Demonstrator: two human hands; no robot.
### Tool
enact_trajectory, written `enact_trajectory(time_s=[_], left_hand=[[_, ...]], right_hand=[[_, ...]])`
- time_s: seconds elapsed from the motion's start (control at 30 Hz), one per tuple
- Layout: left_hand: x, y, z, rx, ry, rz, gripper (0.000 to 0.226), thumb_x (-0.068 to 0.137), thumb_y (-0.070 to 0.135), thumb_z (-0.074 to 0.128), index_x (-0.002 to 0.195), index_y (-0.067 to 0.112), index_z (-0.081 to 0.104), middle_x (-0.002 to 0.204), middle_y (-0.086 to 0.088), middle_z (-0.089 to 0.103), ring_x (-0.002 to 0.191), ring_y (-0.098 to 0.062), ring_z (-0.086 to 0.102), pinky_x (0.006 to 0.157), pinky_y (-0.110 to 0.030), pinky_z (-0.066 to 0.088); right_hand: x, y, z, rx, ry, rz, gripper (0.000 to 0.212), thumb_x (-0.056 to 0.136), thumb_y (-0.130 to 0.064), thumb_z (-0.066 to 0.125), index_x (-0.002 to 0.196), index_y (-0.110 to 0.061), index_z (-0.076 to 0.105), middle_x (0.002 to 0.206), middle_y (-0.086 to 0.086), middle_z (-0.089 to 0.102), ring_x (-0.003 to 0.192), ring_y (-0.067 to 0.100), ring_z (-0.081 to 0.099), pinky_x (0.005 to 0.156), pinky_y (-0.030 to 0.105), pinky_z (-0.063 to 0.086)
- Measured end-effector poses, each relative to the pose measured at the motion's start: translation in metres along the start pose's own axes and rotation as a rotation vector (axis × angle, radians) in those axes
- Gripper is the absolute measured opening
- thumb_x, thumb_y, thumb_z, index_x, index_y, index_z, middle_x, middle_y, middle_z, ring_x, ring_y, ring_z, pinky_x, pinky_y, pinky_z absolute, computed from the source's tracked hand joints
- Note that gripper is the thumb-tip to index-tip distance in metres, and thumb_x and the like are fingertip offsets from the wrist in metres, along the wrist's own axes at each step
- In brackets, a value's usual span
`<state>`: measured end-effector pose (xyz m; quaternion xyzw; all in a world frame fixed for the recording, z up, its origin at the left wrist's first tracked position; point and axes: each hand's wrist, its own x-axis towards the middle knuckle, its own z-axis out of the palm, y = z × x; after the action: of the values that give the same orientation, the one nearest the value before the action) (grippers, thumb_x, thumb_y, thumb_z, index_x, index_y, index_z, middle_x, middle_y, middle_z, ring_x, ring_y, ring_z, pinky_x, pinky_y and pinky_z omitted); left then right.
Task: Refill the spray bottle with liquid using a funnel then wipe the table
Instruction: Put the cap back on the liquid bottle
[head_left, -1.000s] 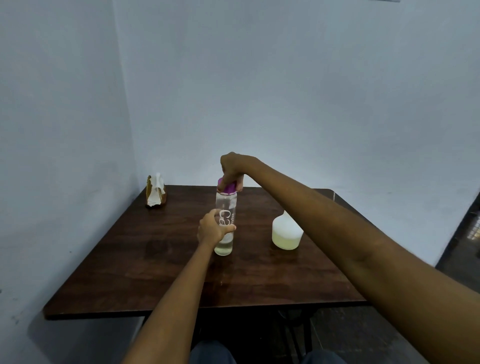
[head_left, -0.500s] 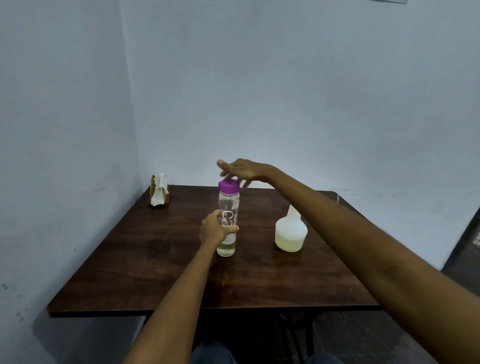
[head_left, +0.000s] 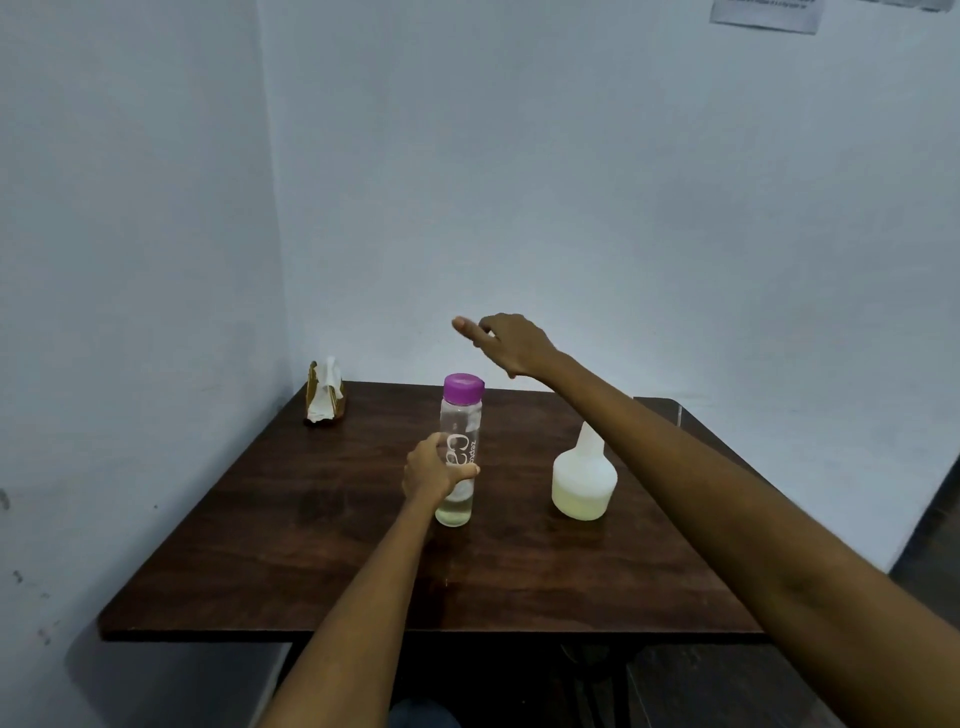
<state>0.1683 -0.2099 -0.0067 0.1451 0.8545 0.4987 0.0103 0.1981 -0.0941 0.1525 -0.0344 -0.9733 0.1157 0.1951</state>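
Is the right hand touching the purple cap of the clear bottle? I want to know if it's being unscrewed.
Apart. The head view shows the right hand raised above the purple cap, with wall visible between them.

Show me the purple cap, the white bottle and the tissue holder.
purple cap (head_left: 464, 387), head view, top face.
white bottle (head_left: 584, 486), head view, round body.
tissue holder (head_left: 324, 398), head view, white tissue in front.

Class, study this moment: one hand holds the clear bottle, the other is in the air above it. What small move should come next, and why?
Probably the right hand moves toward the white spray bottle. The purple cap sits on the clear bottle, which the left hand grips, and the right hand is above it, empty, fingers loose.
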Motion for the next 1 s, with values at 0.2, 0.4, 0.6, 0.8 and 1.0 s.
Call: enact_trajectory(time_s=[0.2,0.4,0.6,0.8,1.0], left_hand=[[0.0,0.001,0.0,-0.009,0.004,0.002,0.055,0.067,0.021,0.083,0.117,0.013,0.061,0.114,-0.008,0.069,0.105,-0.025,0.064,0.09,-0.035,0.052],[0.002,-0.001,0.0,-0.012,0.009,-0.008,0.053,0.066,0.023,0.083,0.114,0.014,0.062,0.112,-0.007,0.069,0.104,-0.025,0.064,0.088,-0.035,0.052],[0.003,-0.001,0.0,0.011,0.012,0.001,0.053,0.066,0.027,0.083,0.113,0.016,0.063,0.111,-0.006,0.069,0.103,-0.024,0.064,0.086,-0.033,0.051],[-0.001,-0.004,0.003,0.019,0.092,0.025,0.049,0.066,0.028,0.084,0.108,0.014,0.065,0.107,-0.007,0.07,0.1,-0.025,0.065,0.08,-0.033,0.051],[-0.003,-0.005,0.009,0.059,0.125,0.047,0.051,0.067,0.035,0.081,0.109,0.016,0.06,0.106,-0.006,0.069,0.102,-0.026,0.064,0.081,-0.033,0.049]], right_hand=[[-0.003,0.002,0.002,0.066,-0.23,-0.205,0.046,0.087,-0.026,0.065,0.128,-0.008,0.054,0.123,0.011,0.063,0.104,0.019,0.058,0.094,0.03,0.045],[-0.004,0.002,0.02,-0.005,-0.314,-0.303,0.047,0.082,-0.005,0.067,0.128,-0.008,0.057,0.131,0.01,0.059,0.118,0.025,0.054,0.091,0.024,0.042],[-0.007,-0.004,0.027,-0.171,-0.29,-0.309,0.047,0.092,-0.022,0.058,0.136,-0.008,0.047,0.135,0.014,0.054,0.12,0.029,0.051,0.097,0.032,0.042],[-0.013,-0.015,0.036,-0.278,-0.195,-0.262,0.043,0.092,-0.022,0.055,0.132,-0.004,0.052,0.124,0.019,0.061,0.112,0.033,0.054,0.089,0.035,0.044],[-0.019,-0.011,0.051,-0.137,-0.074,-0.214,0.041,0.088,-0.018,0.057,0.127,-0.007,0.054,0.121,0.015,0.063,0.107,0.03,0.058,0.091,0.034,0.045]])
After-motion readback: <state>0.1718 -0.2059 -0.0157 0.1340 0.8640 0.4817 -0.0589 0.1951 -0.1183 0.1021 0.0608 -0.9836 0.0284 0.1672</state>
